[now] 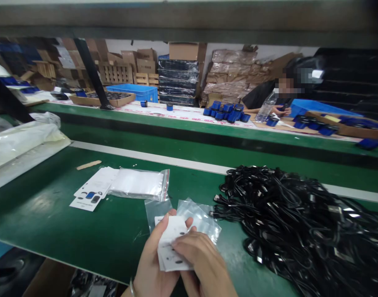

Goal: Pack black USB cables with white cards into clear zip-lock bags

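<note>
My left hand (156, 255) wraps round a small stack of white printed leaflets (173, 231), its thumb along their left edge. Over the right side of the stack lies my right hand (204, 255), fingers bent and touching the top sheet. Clear zip bags (201, 214) lie on the green bench just beyond my hands. Further left is a filled zip bag (137, 183) with white paper inside, beside a few loose leaflets (90, 198) with product pictures. To the right spreads a large heap of black cables (287, 214) with metal plugs.
A tan strip (89, 165) lies behind the leaflets. White plastic sheeting (22, 140) covers the bench's left end. Across the raised far bench stand blue items (227, 112), a bottle (267, 108), a blue crate (136, 91) and a co-worker (259, 97). A beam (189, 20) crosses overhead.
</note>
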Motion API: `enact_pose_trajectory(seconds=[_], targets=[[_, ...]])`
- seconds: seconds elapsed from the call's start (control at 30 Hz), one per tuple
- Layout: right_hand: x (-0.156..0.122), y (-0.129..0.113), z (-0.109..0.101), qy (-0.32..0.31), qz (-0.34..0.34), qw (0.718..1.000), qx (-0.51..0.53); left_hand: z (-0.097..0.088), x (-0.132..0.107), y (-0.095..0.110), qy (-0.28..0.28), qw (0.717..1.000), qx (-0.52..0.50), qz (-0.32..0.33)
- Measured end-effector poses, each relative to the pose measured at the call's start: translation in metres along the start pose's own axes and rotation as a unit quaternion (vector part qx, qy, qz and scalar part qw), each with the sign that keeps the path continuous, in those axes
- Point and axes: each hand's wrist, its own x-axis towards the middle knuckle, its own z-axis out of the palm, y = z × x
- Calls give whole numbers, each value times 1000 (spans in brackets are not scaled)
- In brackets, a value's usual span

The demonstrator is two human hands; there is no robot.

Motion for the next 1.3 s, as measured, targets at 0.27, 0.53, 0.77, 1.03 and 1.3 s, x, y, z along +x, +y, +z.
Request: enact_pose_trajectory(seconds=[0.27,0.53,0.77,1.03,1.3], targets=[[-14,0,-10,-77,185,977,79,-31,11,8,-222,969,88,-56],[-6,2,-25,-200,216,954,51,-54,11,18,-271,915,296,-32],[-13,1,-22,-135,263,950,103,-44,-1,11,-213,877,430,21],[-17,-3,-21,-95,405,905,87,-35,0,20,-97,686,662,285],[-30,3,-20,-83,456,867,181,-34,-2,20,-76,712,660,228]])
